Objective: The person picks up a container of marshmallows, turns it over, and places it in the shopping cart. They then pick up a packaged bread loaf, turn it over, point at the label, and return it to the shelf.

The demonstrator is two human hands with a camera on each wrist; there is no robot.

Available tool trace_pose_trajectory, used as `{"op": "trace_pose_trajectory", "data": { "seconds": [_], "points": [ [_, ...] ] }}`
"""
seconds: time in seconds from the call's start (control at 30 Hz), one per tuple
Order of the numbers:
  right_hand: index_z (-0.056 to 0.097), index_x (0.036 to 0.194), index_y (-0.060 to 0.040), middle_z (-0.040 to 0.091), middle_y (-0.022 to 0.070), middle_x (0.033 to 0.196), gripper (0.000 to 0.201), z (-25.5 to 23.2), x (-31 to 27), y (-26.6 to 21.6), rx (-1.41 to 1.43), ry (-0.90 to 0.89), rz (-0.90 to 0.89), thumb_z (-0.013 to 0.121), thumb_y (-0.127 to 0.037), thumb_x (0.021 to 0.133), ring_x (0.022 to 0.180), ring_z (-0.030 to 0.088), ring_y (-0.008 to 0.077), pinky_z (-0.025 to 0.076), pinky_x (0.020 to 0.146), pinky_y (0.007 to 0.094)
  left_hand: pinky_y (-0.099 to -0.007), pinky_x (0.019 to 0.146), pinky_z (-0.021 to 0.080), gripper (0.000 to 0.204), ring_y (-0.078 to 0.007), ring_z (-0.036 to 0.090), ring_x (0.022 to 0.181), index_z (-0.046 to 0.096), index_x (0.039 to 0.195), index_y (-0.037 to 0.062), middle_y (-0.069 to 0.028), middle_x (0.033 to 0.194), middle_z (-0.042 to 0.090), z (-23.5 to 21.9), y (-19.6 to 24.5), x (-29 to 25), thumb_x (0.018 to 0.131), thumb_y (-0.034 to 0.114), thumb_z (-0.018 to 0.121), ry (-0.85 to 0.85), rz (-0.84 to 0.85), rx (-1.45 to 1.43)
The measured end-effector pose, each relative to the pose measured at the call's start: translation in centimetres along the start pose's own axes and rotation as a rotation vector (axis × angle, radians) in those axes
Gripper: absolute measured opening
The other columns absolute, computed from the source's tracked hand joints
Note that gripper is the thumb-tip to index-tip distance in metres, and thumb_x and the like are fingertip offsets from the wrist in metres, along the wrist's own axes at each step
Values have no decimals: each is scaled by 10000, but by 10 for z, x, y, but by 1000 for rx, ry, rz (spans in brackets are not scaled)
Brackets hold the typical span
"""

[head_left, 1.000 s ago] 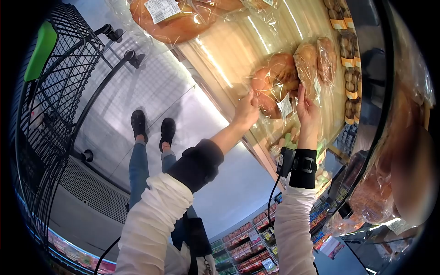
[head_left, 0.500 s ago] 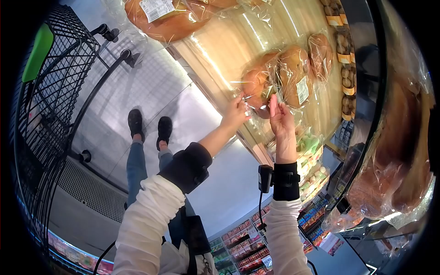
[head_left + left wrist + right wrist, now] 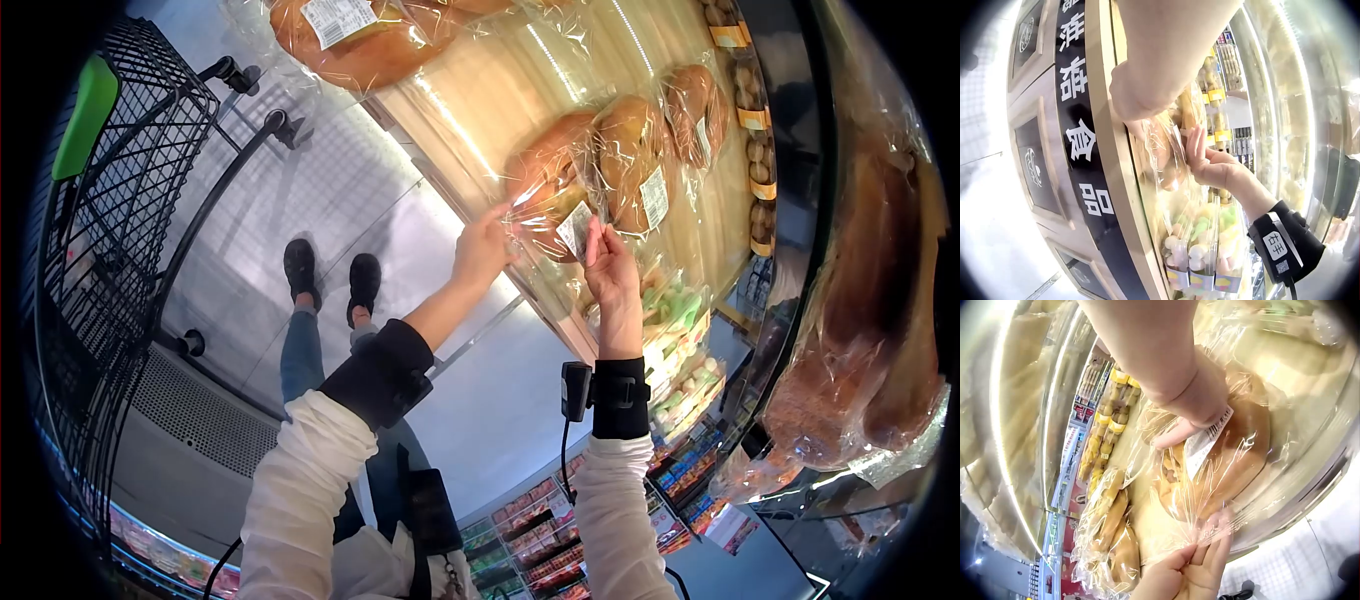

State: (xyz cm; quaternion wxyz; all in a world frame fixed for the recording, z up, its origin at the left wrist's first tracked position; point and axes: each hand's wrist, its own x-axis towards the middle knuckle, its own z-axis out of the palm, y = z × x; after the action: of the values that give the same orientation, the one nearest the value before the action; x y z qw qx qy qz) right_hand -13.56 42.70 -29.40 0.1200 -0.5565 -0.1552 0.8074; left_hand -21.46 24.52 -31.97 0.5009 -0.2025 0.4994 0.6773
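A large round brown bread loaf [image 3: 543, 170] in a clear plastic bag lies at the front edge of the wooden shelf. My left hand [image 3: 483, 252] pinches the bag's loose film at its near left side, which the right wrist view shows between thumb and fingers. At the bag's right side my right hand [image 3: 613, 272] grips the film beside the white price label [image 3: 574, 231]. The label lies right by the right fingertips. Two more bagged loaves sit just beyond, a long one [image 3: 628, 165] with a label and a smaller one [image 3: 695, 115].
Another big bagged loaf [image 3: 365, 45] lies at the far left of the shelf [image 3: 480, 120]. Packs of small round pastries [image 3: 752, 120] line the back right. Pale green and white packaged goods [image 3: 680, 310] sit right of my right wrist. A shopping cart [image 3: 130, 180] stands to the left.
Both hands have shifted left, and the bagged loaf has moved left with them. The long loaf beside it has turned, so its label shows. The gripped bag's label, hidden half a second ago, is visible again.
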Motion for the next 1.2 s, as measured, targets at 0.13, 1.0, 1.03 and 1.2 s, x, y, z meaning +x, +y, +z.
{"op": "trace_pose_trajectory", "data": {
  "seconds": [0.13,1.0,1.03,1.2],
  "points": [
    [447,1013,83,558,176,965,215,7,2,-3,90,-26,-27,399,-65,865,882,573,232,522,743,271,-302,745,480,342,-178,527,903,352,1206,14,-122,1001,527,-5,-2,-4,889,116,274,-2,6,14],
    [475,1071,75,580,113,980,287,45,100,-140,-1928,-105,-1081,400,-116,870,936,541,154,449,706,201,-304,821,407,306,-173,500,975,412,1152,44,-104,1042,534,-75,-10,-32,876,176,409,-95,68,26],
    [473,1073,71,579,106,981,286,59,87,-131,-2055,15,-1096,400,-118,871,954,535,156,449,712,199,-302,821,405,305,-172,501,972,414,1149,43,-102,1039,535,-77,-10,-31,876,179,411,-90,71,21],
    [512,989,63,592,68,886,238,60,99,-133,-2181,166,-1175,426,-113,853,763,563,107,438,648,189,-295,823,397,301,-167,504,961,422,1140,42,-96,1028,537,-83,-10,-30,870,174,420,-73,45,-4]
  ]
}}
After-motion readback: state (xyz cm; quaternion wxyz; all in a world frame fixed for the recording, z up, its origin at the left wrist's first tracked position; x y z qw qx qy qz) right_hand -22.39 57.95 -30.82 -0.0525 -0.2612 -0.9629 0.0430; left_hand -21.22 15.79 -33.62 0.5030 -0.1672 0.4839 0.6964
